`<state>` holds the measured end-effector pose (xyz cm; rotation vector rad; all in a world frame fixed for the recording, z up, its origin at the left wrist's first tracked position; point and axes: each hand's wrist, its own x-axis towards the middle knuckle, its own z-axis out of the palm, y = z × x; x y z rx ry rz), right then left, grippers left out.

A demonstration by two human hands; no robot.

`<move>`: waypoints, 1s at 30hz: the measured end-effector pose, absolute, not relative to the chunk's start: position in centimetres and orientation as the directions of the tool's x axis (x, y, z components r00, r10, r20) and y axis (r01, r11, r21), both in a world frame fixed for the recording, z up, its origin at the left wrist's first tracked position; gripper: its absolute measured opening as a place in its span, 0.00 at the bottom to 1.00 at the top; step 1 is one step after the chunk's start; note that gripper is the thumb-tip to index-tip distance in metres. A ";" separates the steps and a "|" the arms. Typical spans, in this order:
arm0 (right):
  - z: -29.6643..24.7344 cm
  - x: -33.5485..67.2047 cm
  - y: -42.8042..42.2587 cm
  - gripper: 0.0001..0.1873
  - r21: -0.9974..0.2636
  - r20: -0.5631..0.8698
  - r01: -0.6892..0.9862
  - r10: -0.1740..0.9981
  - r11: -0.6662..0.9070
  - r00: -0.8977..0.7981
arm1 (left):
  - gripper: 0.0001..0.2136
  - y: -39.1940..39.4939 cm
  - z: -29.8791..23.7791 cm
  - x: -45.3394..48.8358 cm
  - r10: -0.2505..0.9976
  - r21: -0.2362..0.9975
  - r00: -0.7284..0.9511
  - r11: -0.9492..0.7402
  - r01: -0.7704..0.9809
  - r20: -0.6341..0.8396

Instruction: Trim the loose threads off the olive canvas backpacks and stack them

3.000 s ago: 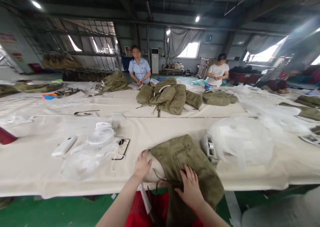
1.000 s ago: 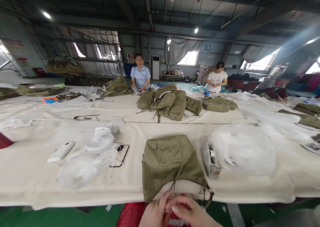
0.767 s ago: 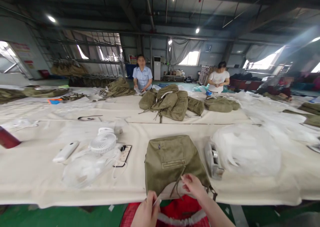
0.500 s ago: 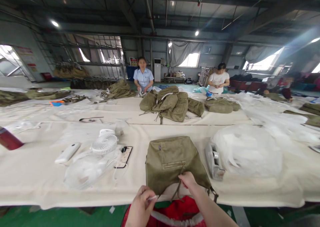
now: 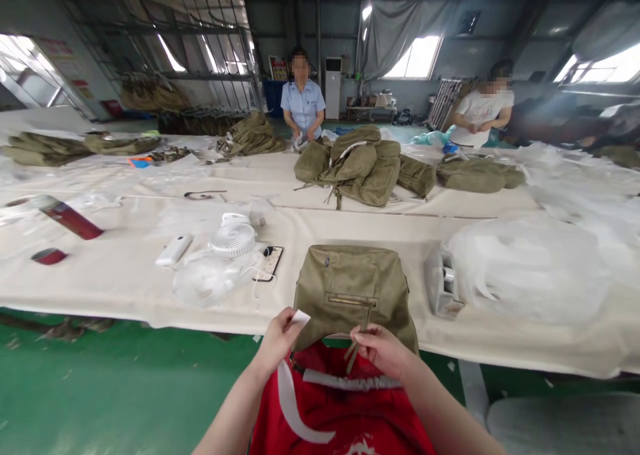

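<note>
An olive canvas bag (image 5: 353,268) lies at the near edge of the table, its short front zipper facing up. My left hand (image 5: 276,340) is closed on a white paper strip (image 5: 289,401), by the bag's lower left corner. One end of the strip pokes out above the fingers and the long end curls down over my red apron (image 5: 330,415). Between the thumb and fingers of my right hand (image 5: 381,349) is an olive zipper pull strap (image 5: 367,316), hanging from the front zipper with its loose ends below the hand.
A tape dispenser (image 5: 444,285) and clear plastic bags (image 5: 525,268) lie to the right. Leftward are a white fan (image 5: 233,239), a phone (image 5: 269,263) and a red flask (image 5: 75,219). More olive bags (image 5: 370,168) are piled ahead, with two people across the table.
My view has tipped downward. The left hand has raised the white strip, which now shows at length. My right hand has drawn the strap down towards me.
</note>
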<state>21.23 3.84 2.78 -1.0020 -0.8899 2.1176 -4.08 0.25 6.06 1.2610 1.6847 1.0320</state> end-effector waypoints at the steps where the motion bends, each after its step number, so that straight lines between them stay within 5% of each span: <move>1: 3.2 21.2 3.7 0.12 -0.774 -0.391 -0.257 0.756 -0.579 -0.525 | 0.13 0.2 5.9 -3.9 0.980 0.911 -0.163 0.166 0.377 -0.111; 16: 2.0 19.6 4.2 0.14 -0.776 -0.341 -0.415 0.870 -0.475 -0.357 | 0.18 -0.6 5.5 -1.8 0.960 0.862 0.171 0.110 0.494 -0.220; 30: 0.9 19.6 5.0 0.16 -0.882 -0.307 -0.230 0.872 -0.412 -0.382 | 0.16 2.3 5.2 0.5 0.957 0.804 0.221 0.021 0.594 -0.188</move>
